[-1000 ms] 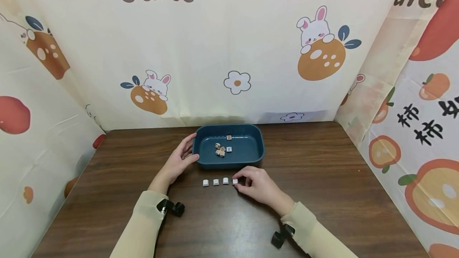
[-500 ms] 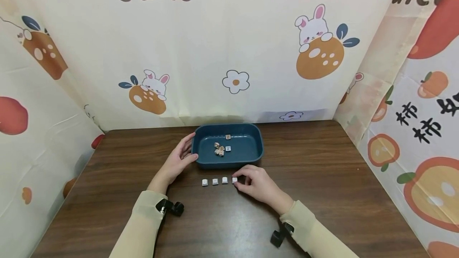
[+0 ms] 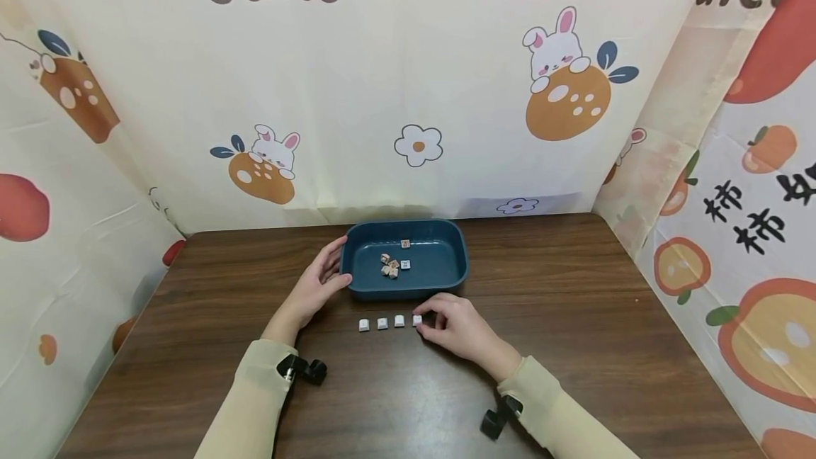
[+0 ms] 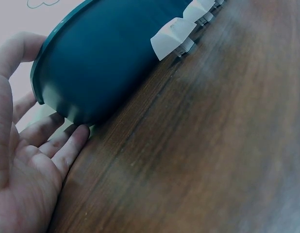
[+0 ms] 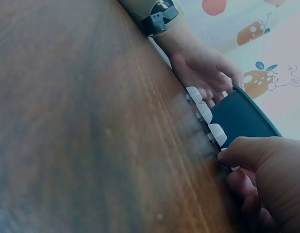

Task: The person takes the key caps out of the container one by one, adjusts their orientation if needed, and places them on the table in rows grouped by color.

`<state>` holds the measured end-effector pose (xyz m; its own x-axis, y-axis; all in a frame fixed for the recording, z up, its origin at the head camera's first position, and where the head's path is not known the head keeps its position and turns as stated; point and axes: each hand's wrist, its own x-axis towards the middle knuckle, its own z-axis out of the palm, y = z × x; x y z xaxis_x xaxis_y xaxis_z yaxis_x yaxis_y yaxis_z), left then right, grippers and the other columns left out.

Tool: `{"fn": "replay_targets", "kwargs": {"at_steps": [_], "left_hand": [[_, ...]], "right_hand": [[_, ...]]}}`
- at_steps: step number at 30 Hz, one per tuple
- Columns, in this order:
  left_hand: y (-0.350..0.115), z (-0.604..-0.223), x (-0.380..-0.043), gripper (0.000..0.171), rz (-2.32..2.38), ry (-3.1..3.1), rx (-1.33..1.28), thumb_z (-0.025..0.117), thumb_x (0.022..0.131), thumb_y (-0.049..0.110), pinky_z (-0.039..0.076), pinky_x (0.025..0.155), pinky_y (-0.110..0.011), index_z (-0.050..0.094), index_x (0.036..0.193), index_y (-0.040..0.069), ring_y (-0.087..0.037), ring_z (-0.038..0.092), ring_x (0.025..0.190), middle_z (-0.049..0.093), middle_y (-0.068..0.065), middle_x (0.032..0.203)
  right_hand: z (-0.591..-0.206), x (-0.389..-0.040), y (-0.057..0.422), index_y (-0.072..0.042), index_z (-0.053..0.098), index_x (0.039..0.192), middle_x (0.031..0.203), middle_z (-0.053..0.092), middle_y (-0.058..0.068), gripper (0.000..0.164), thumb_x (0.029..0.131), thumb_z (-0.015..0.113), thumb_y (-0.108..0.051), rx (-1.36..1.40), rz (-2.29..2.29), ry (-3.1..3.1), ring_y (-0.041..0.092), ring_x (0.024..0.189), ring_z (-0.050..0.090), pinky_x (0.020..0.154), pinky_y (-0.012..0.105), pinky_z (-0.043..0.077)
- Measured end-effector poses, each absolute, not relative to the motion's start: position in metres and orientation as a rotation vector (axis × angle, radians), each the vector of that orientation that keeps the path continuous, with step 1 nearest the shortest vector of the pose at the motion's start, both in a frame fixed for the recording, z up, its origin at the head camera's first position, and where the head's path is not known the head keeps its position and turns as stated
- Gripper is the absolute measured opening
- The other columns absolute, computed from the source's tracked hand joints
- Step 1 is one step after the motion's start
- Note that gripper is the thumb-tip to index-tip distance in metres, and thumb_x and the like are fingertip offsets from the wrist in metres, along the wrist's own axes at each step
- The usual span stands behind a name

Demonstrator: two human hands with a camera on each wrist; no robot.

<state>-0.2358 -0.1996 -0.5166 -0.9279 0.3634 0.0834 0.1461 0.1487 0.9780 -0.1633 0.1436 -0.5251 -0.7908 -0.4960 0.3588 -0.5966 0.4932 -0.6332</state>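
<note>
A dark teal tray (image 3: 440, 264) stands near the back of the table. My left hand (image 3: 312, 289) holds its left end, thumb at the front corner and fingers along the outer wall. Closer to me, three white keycaps (image 3: 382, 324) sit in a row, and the left wrist view shows a switch-like base under the nearest keycap (image 4: 172, 36). My right hand (image 3: 462, 328) pinches another white keycap (image 3: 417, 320) between thumb and forefinger at the row's right end. In the right wrist view the fingers mostly hide that piece.
Inside the tray lie several small beige cube-like pieces (image 3: 393, 273) and one white piece (image 3: 405, 265) with dark marks. A printed curtain (image 3: 357, 91) hangs behind the table (image 3: 574, 317) and along both sides. Each wrist wears a black camera (image 3: 493, 424).
</note>
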Motion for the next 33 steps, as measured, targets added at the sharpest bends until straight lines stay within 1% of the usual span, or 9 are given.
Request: {"fn": "replay_targets", "kwargs": {"at_steps": [13, 22, 28, 33], "left_hand": [[-0.2005, -0.5178, -0.2358, 0.075, 1.879, 2.244, 0.508, 0.064, 0.11, 0.01, 0.025, 0.129, -0.062, 0.027, 0.174, 0.021, -0.04, 0.032, 0.162, 0.032, -0.017, 0.177], [-0.2005, -0.5167, -0.2362, 0.075, 1.875, 2.242, 0.502, 0.066, 0.11, 0.011, 0.027, 0.129, -0.06, 0.028, 0.174, 0.022, -0.039, 0.033, 0.162, 0.031, -0.014, 0.177], [-0.2004, -0.5179, -0.2369, 0.076, 1.869, 2.253, 0.516, 0.065, 0.11, 0.01, 0.027, 0.129, -0.062, 0.027, 0.174, 0.022, -0.039, 0.033, 0.162, 0.032, -0.015, 0.177], [-0.2009, -0.5189, -0.2369, 0.075, 1.877, 2.249, 0.514, 0.066, 0.11, 0.011, 0.027, 0.129, -0.061, 0.028, 0.174, 0.023, -0.038, 0.033, 0.162, 0.032, -0.013, 0.177]], "right_hand": [[-0.5233, -0.162, 0.1436, -0.015, 0.082, 0.115, 0.104, 0.073, -0.001, 0.023, 0.093, 0.088, -0.013, 0.949, 1.179, -2.61, -0.003, 0.07, 0.057, 0.062, 0.02, 0.053], [-0.5221, -0.1619, 0.1445, -0.013, 0.081, 0.116, 0.104, 0.074, 0.0, 0.025, 0.092, 0.089, -0.013, 0.957, 1.171, -2.594, -0.003, 0.07, 0.058, 0.062, 0.019, 0.053], [-0.5197, -0.1616, 0.1459, -0.012, 0.081, 0.116, 0.105, 0.075, 0.001, 0.026, 0.092, 0.089, -0.014, 0.968, 1.169, -2.58, -0.005, 0.069, 0.058, 0.062, 0.019, 0.052], [-0.5188, -0.1614, 0.1472, -0.013, 0.081, 0.117, 0.105, 0.076, 0.001, 0.026, 0.092, 0.089, -0.015, 0.965, 1.2, -2.575, -0.004, 0.07, 0.059, 0.062, 0.02, 0.053]]}}
